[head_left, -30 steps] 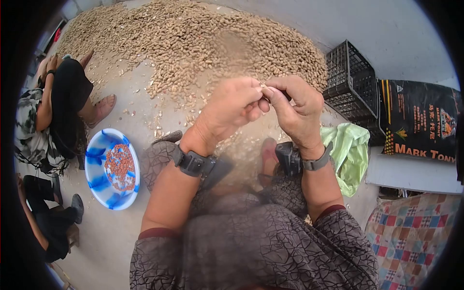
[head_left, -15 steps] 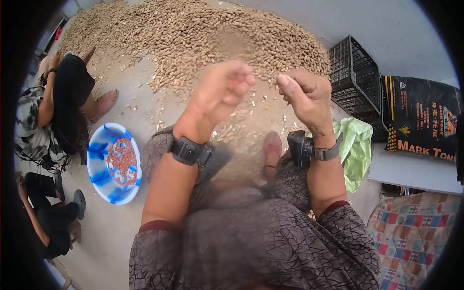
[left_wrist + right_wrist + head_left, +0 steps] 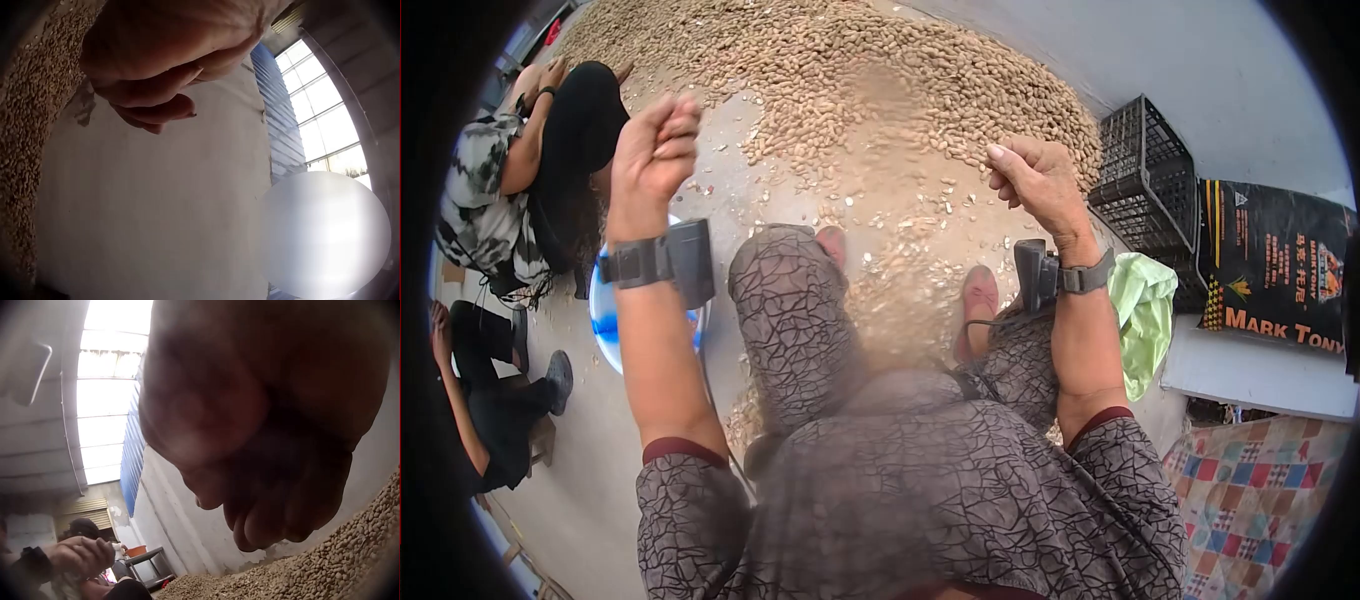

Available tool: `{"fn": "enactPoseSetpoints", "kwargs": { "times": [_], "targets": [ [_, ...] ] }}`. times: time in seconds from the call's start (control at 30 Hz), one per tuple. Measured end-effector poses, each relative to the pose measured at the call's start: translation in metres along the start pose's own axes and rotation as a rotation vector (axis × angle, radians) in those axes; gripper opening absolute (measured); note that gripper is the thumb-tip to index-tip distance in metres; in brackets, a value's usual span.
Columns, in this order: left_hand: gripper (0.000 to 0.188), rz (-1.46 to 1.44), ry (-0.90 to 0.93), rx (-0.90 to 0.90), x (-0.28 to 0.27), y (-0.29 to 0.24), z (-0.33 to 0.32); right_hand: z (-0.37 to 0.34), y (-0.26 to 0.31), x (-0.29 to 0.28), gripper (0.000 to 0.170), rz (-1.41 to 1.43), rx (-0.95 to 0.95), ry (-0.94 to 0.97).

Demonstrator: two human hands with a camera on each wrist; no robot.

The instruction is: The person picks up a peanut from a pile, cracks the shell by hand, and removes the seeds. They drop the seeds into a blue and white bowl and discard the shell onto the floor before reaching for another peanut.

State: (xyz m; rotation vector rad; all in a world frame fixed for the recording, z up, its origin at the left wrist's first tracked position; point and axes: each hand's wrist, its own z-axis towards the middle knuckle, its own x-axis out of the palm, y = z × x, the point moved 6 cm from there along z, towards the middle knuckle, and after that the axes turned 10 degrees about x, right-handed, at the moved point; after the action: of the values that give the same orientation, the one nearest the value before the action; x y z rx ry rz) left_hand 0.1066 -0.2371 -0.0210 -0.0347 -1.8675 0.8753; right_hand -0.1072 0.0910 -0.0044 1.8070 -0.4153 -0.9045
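Observation:
My left hand (image 3: 658, 150) is up at the left with its fingers curled in, above the far rim of a blue-and-white basin (image 3: 605, 330) that my forearm partly covers. In the left wrist view the curled fingers (image 3: 153, 103) show no object outside them; the inside of the fist is hidden. Toward the right, my right hand (image 3: 1040, 185) is held over the floor near the peanut pile (image 3: 800, 60), thumb against its bent fingers. Its palm side (image 3: 269, 456) is dark in the right wrist view, and I cannot tell whether anything small is inside.
Broken shells (image 3: 905, 260) litter the floor between my feet. On the right are a black crate (image 3: 1145, 180), a light green bag (image 3: 1142, 320), a black printed sack (image 3: 1275, 265) and a patchwork cloth (image 3: 1250, 500). Another person (image 3: 565, 140) sits at the left, beyond the basin.
My hands, together at a small peanut a second ago, have come apart. The left has swung left to the basin and its fingers have curled in; the right has drawn slightly right.

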Motion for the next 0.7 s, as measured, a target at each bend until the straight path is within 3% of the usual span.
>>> {"fn": "enactPoseSetpoints", "kwargs": {
  "times": [0.07, 0.2, 0.37, 0.43, 0.5, 0.57, 0.6, 0.63, 0.7],
  "targets": [
    [0.013, 0.05, -0.093, 0.056, -0.063, -0.021, -0.008, -0.003, -0.003, 0.005, 0.023, 0.038, 0.031, 0.019],
    [0.017, 0.022, -0.513, 0.112, -0.178, -0.029, -0.041, -0.01, -0.001, 0.011, 0.028, -0.014, 0.053, 0.052],
    [0.023, -0.074, -0.677, 0.071, -0.34, -0.033, -0.06, -0.023, 0.009, 0.013, 0.028, -0.085, 0.052, 0.061],
    [0.024, -0.12, -0.7, 0.018, -0.348, -0.023, -0.071, -0.025, 0.014, 0.01, 0.025, -0.082, 0.047, 0.062],
    [0.024, -0.067, -0.916, 0.098, -0.344, -0.019, -0.091, -0.029, 0.014, 0.007, 0.025, -0.086, 0.051, 0.032],
    [0.02, -0.066, -1.013, 0.179, -0.35, -0.017, -0.105, -0.032, 0.012, 0.004, 0.028, -0.067, 0.05, 0.016],
    [0.018, -0.093, -1.0, 0.193, -0.398, -0.02, -0.105, -0.033, 0.006, 0.002, 0.028, -0.056, 0.057, 0.007],
    [0.018, -0.08, -0.996, 0.186, -0.392, -0.02, -0.109, -0.032, -0.001, -0.001, 0.028, -0.081, 0.074, 0.007],
    [0.038, 0.039, -1.209, -0.007, -0.387, -0.018, -0.12, -0.031, -0.009, -0.008, 0.029, -0.104, 0.082, -0.001]
  ]
}}
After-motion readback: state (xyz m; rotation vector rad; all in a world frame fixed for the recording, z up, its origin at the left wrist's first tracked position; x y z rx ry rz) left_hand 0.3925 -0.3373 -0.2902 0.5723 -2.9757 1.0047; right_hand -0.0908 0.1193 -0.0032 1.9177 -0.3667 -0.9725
